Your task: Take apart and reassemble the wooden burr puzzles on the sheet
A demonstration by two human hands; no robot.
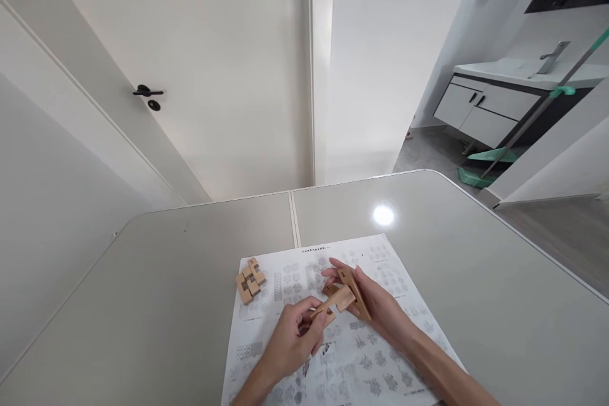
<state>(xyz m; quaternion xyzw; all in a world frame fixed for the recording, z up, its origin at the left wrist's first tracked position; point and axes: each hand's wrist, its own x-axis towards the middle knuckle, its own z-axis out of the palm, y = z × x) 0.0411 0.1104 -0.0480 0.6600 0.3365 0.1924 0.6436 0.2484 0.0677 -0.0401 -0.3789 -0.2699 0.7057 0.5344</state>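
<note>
With our left hand [295,337] we pinch a notched wooden bar [343,300], and our right hand [375,298] grasps the wooden piece marked 2 [358,297], both over the middle of the printed sheet [261,323]; we cannot tell whether they touch. More wooden blocks [248,287] sit at the sheet's far left corner, inward from the tabletop's [181,304] far edge
</note>
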